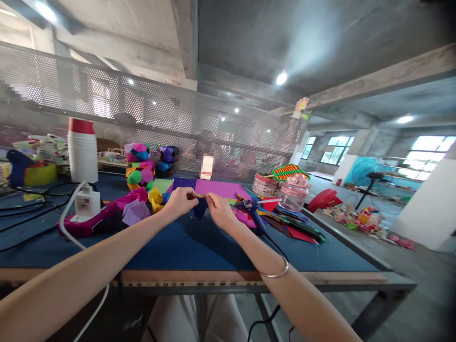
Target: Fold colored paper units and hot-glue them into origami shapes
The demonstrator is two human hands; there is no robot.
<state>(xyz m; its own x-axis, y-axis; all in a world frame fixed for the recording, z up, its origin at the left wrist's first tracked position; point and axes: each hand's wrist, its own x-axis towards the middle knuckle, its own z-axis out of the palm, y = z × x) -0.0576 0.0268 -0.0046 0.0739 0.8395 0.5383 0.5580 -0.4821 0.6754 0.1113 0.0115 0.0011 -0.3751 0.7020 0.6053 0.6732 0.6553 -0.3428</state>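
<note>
Both hands worked at one small piece of dark blue paper [200,207], held just above the table [185,244], in front of the purple sheets [217,188]. The left hand [180,202] pinched its left edge between thumb and fingers; the right hand [218,210] gripped the right edge the same way, so the paper hung between them, partly hidden by the fingers.

The piece was small and the two pinches sat close together, so a tug from either side could, I judged, tear it or pull a crease out of line. A slack grip would drop it among the loose folded pieces [136,210] to the left, where one bit might be hard to tell from another.

The glue gun [253,210] lay just beside the right hand, its tip toward the work; whether it was hot could not be told, but a careless sweep of that wrist might brush it or drag its cord. The white cable [67,223] crossed the table edge near the left forearm, and a snag there could pull the charger block [86,203] off its pink box [90,222].
</note>
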